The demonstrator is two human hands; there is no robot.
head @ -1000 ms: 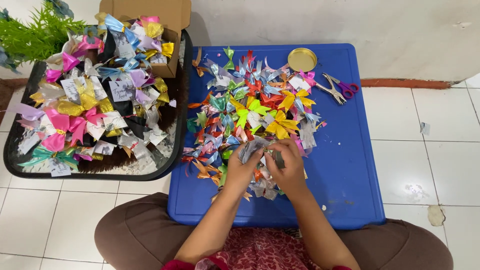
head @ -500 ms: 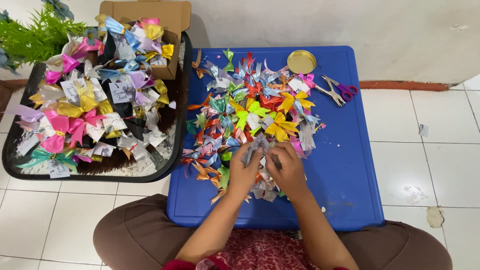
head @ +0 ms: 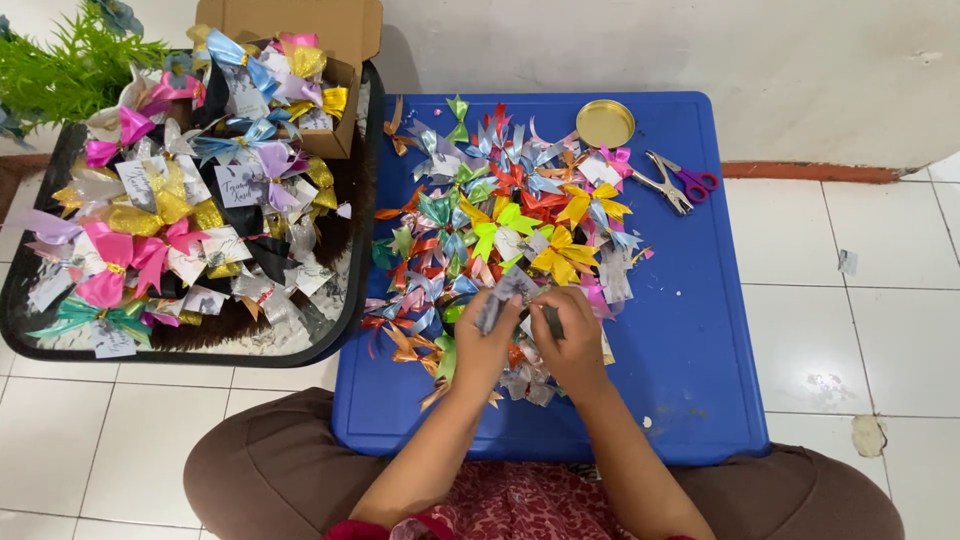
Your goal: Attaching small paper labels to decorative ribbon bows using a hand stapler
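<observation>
Silver ribbon bow (head: 512, 290), small and shiny, sits pinched between both hands over the near middle of the blue table (head: 700, 380). The left hand (head: 487, 345) has its fingers closed round the bow's left loop; the right hand (head: 572, 345) is curled shut too, its fingertips nipping something small and dark at the knot, too tiny to make out. Neither hand shows any gap; both are clamped on the same bow.

By the look of it, the bow is feather-light, thin and slick, and likely to crease or slide if squeezed on a loop. The knot at its centre seems the firmest place to grip.

From the hands, a heap of coloured bows (head: 500, 215) spreads toward 12 o'clock, red, yellow, green, blue and orange all tangled together. A round gold tin lid (head: 605, 123) lies at about 1 o'clock, and a pair of scissors with purple handles (head: 683, 182) at 2 o'clock near the table's far edge. At 10 o'clock a black tray (head: 360, 250) holds bows with paper tags tied on, with a cardboard box (head: 330, 30) at its far corner and a green plant (head: 70, 70) beyond.
</observation>
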